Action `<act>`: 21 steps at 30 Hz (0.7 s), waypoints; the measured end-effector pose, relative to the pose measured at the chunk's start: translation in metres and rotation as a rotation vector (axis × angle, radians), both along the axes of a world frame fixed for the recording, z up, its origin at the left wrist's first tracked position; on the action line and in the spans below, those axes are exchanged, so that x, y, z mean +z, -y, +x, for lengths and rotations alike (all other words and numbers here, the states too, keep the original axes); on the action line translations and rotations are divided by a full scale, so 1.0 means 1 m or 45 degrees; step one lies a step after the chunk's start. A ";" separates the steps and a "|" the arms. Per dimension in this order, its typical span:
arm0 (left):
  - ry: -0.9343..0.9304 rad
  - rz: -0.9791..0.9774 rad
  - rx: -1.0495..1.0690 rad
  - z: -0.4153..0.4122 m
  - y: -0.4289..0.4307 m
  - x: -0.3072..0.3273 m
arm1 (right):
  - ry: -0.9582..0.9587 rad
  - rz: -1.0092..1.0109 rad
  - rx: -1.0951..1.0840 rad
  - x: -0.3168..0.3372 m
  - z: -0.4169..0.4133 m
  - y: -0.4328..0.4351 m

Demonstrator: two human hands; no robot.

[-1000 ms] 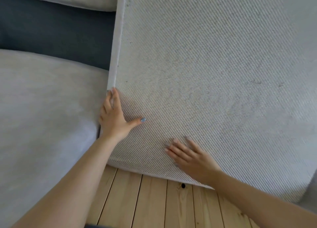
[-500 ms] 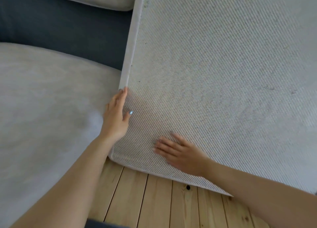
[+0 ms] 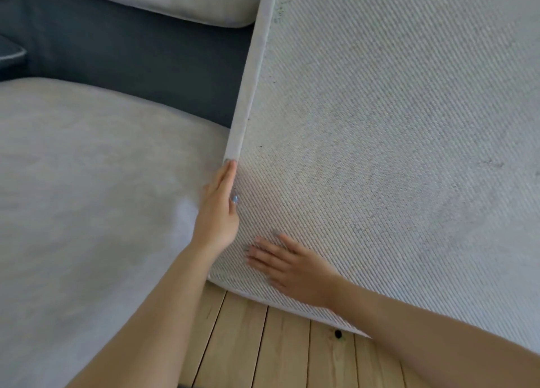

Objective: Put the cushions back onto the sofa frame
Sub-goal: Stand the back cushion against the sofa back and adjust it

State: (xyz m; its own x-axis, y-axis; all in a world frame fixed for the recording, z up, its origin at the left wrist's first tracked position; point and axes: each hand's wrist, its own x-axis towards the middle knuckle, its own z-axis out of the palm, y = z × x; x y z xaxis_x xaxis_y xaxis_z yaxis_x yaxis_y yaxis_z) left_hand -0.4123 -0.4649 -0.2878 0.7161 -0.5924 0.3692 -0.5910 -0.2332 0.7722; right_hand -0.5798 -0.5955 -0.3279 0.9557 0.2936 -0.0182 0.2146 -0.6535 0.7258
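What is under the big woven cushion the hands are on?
Wooden slats show below the near edge of the cushion. Whatever lies further back under it is covered by the cushion itself.

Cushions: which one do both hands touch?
The tilted coarse-woven cushion on the right: left hand at its edge, right hand flat on its face.

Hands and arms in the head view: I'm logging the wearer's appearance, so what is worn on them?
The left forearm and right forearm are bare: no sleeves, watch or bracelet show. The left hand has light blue polish on its thumbnail. The right hand shows no rings; its nails are too blurred to judge.
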 end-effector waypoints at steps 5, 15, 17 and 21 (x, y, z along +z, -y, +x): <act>0.006 -0.024 0.026 0.003 -0.001 -0.001 | 0.038 0.081 -0.023 -0.008 0.015 -0.015; -0.053 -0.051 0.012 0.007 -0.002 0.001 | 0.000 0.030 -0.089 -0.011 0.037 -0.027; -0.069 -0.058 0.014 0.007 -0.002 0.001 | 0.000 0.105 -0.117 -0.011 0.039 -0.037; -0.062 -0.056 0.017 0.006 -0.002 0.001 | -0.061 -0.102 -0.067 -0.020 0.042 -0.031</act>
State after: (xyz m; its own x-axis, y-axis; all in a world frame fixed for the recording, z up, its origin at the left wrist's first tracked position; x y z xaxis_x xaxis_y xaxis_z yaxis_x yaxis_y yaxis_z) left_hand -0.4065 -0.4630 -0.2872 0.7412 -0.5668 0.3595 -0.5499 -0.2057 0.8095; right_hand -0.5379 -0.5643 -0.3476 0.9673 0.2388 -0.0858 0.2173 -0.6052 0.7658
